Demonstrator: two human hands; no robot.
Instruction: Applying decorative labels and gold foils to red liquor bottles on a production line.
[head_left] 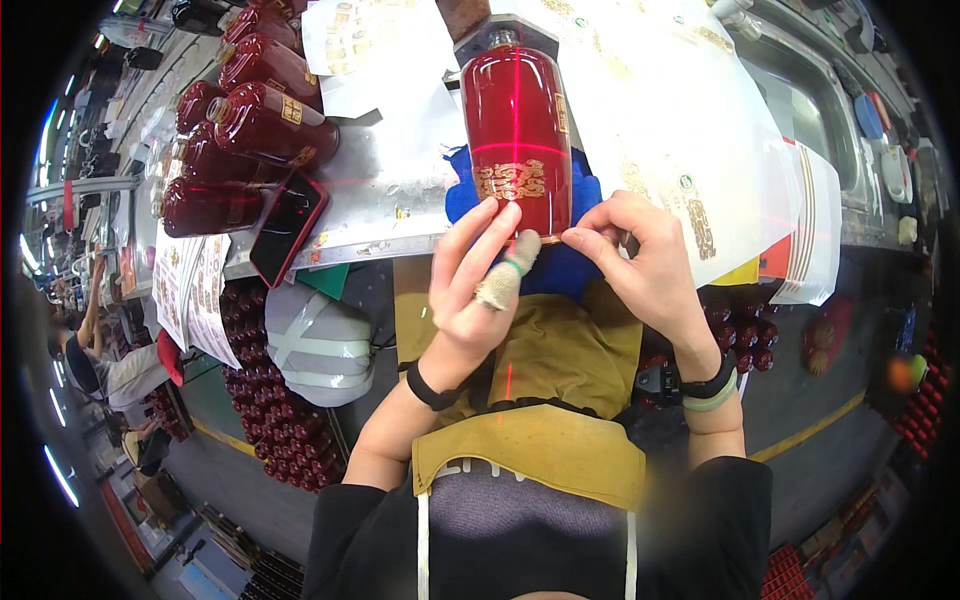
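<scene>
A red glass bottle (pixel 517 110) lies on its side over blue cloth (pixel 462 190), its neck away from me and its base toward me. A gold decal (pixel 510 180) sits on the glass near the base, crossed by red laser lines. My left hand (pixel 478 268) has its fingers stretched out, their tips touching the decal's lower edge. A knitted cover (pixel 507 276) wraps its thumb, which reaches to the bottle's base. Beside the base's right corner, my right hand (pixel 640 250) pinches thumb and forefinger together; what lies between them is too small to make out.
Several more red bottles (pixel 275 122) lie at the left of the metal table. A phone (pixel 290 228) rests on its front edge. Sheets of gold decals (pixel 690 150) cover the right side. A dark metal holder (pixel 505 38) stands at the bottle's neck. Crowded bottles (pixel 285 420) stand below left.
</scene>
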